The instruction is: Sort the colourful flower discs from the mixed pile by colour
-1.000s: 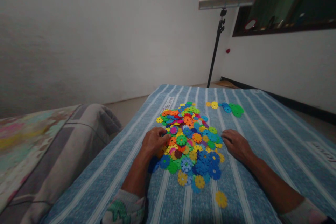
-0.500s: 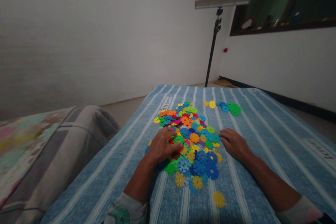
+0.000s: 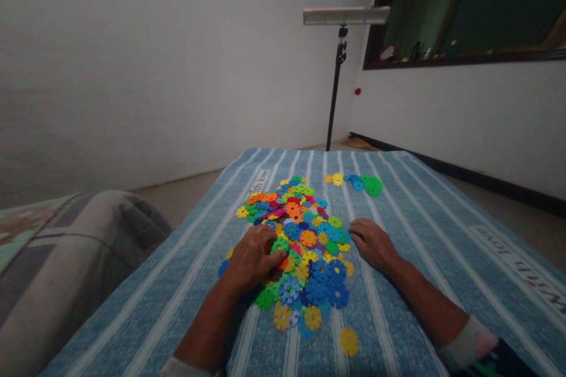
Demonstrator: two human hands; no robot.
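A heap of colourful plastic snowflake discs [image 3: 319,283] lies on a blue striped cloth [image 3: 398,318]. At the heap's left side rests my left hand [image 3: 252,256], thumb and fingers apart around a green disc [image 3: 279,245] and some red and orange ones. Its fingertips are partly hidden among the pieces. My right hand [image 3: 371,241] lies on the cloth at the heap's right edge, fingers loosely bent and holding nothing visible. A single yellow disc [image 3: 349,341] lies nearer to me, apart from the heap.
Farther back on the cloth is a short row of yellow, blue and green discs [image 3: 370,185]. A grey draped cover [image 3: 106,241] stands to the left. Behind the table are a black stand [image 3: 335,88] with a light bar [image 3: 345,16] and a dark-framed window [image 3: 477,6].
The whole view has swung a little to the right, so everything sits farther left. Both hands keep nearly the same place against the heap.
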